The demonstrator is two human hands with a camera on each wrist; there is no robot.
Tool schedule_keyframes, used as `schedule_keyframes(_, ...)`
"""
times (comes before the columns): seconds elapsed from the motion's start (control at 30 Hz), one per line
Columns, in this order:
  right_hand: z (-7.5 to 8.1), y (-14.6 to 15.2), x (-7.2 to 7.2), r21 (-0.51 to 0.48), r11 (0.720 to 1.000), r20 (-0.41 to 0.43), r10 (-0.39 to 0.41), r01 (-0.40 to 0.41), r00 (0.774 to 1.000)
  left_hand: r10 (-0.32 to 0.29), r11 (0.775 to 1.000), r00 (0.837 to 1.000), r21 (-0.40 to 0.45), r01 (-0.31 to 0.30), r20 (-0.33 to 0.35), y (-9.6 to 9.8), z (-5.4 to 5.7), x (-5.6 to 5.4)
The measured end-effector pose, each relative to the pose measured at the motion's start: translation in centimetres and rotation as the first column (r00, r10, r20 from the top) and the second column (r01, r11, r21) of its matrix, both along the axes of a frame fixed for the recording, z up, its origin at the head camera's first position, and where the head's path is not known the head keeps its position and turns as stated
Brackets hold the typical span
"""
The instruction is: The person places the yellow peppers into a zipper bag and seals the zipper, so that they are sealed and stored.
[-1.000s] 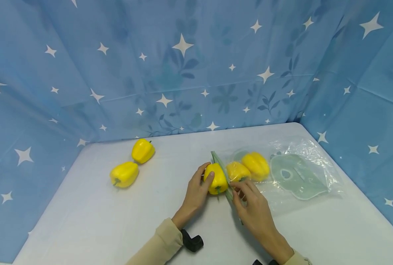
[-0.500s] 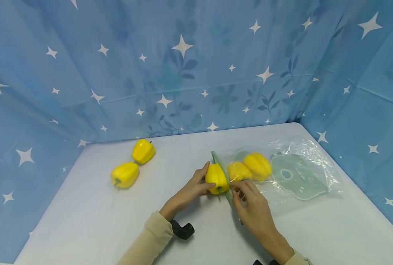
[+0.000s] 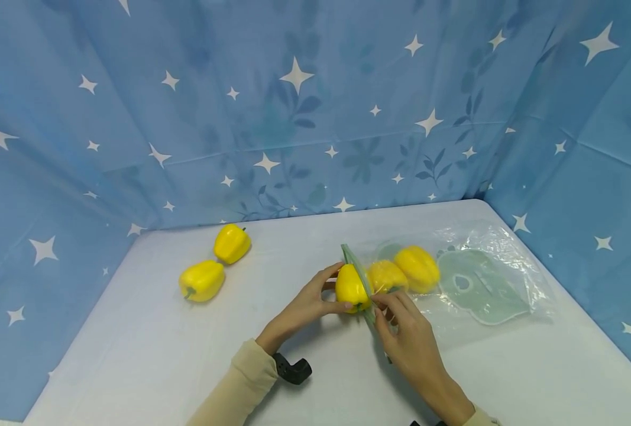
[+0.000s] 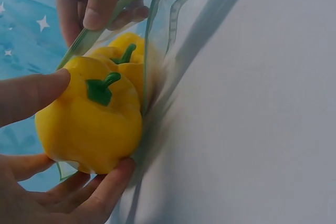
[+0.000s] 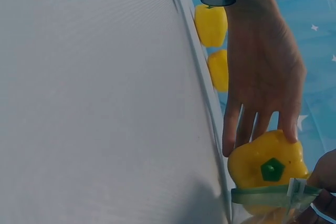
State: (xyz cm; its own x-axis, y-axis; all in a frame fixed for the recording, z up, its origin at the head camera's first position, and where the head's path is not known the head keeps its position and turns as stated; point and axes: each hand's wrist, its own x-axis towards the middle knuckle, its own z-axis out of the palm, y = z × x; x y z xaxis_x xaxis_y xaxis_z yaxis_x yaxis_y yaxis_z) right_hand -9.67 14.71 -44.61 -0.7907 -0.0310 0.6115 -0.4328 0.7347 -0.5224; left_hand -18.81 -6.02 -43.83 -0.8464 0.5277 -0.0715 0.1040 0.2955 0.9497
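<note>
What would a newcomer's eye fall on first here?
Probably the bright yellow pepper at the mouth of a clear bag, held by the left hand while the right hand pinches the green rim. Two more peppers show through the plastic, and another two lie on the left of the table. Behind hangs a blue cloth with white stars.

A yellow pepper sits partway inside a clear, green-edged bag holding two more peppers.
</note>
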Motion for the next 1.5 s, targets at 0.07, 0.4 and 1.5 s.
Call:
schedule_keyframes(0.07,0.0,0.0,0.0,-0.004,1.000,0.002,0.001,-0.001,1.000,0.014,1.000,1.000,0.004,-0.014,0.003,0.1,0.0,0.1)
schedule_keyframes(0.4,-0.1,0.1,0.0,-0.008,1.000,-0.020,0.011,-0.011,1.000,0.047,0.999,0.999,0.015,-0.047,-0.019,1.0,-0.8,0.1)
schedule_keyframes(1.5,0.3,0.2,-0.3,-0.048,0.999,-0.151,-0.028,0.021,0.988,0.116,0.993,0.992,0.034,-0.115,-0.043,2.7,-1.0,0.2)
